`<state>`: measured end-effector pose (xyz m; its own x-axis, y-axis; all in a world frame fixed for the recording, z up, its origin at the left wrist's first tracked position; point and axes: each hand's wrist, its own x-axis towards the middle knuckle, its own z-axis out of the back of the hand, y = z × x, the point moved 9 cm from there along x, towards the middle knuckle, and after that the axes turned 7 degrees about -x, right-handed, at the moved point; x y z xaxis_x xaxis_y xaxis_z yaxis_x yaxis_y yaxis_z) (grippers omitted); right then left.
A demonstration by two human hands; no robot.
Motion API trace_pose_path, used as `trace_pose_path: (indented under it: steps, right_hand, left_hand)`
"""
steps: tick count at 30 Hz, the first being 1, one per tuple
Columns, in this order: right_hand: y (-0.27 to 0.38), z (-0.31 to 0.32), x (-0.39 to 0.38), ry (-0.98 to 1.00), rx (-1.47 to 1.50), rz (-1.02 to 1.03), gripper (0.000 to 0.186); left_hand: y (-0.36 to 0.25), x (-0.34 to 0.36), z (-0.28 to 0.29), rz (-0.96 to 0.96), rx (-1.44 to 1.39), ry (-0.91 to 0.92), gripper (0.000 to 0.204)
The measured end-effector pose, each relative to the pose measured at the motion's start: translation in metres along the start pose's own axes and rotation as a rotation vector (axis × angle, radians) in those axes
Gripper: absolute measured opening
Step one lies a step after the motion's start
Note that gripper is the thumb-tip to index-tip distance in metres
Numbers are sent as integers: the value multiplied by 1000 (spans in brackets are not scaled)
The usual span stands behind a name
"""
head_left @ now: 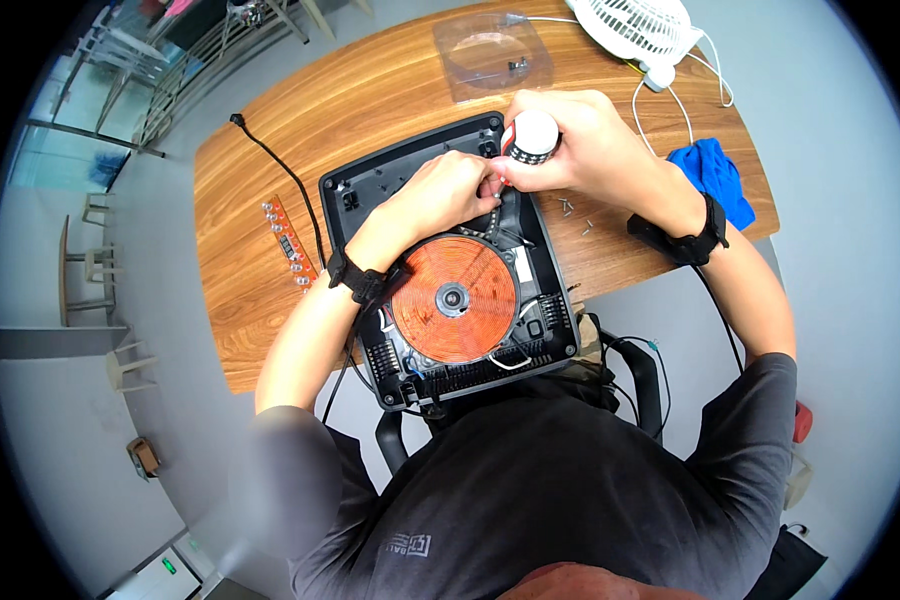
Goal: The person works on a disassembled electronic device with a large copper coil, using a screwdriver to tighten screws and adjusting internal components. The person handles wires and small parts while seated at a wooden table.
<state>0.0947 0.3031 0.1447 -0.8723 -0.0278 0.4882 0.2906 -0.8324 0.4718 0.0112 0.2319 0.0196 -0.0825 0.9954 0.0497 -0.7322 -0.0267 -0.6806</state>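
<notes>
The black housing of an opened induction cooker [370, 170] lies at a slant over the table's near edge, close to my body. A round copper coil [425, 325] fills its near half. My right hand [595, 140] is closed around a screwdriver [536, 132] with a white rounded end, held steeply over the housing's far right part. Beside the tool's lower end, the fingers of my left hand [440, 195] are pinched together; what they hold is too small to make out. The screwdriver's tip is hidden by my fingers.
Several loose screws [567, 207] lie right of the housing. At left are an orange circuit board strip [288, 243] and a black cable [280, 160]. Farther back sit a clear plastic tray [465, 80], a white fan [635, 30] and a blue cloth [712, 180].
</notes>
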Motion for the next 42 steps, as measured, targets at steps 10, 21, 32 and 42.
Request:
trace_pose_path:
  steps: [10, 21, 32, 42]
  right_hand:
    - [3, 4, -1, -42, -14, 11, 31]
    - [0, 2, -1, -26, 10, -28, 29]
    - [-4, -4, 4, 37, 36, -55, 44]
    - [-12, -4, 14, 5, 16, -26, 46]
  left_hand:
    - [-1, 2, 3, 49, -35, -24, 18]
    - [3, 2, -1, 60, -48, 4, 21]
    - [-1, 3, 0, -33, -51, -44, 15]
    - [15, 7, 3, 34, -257, -49, 19]
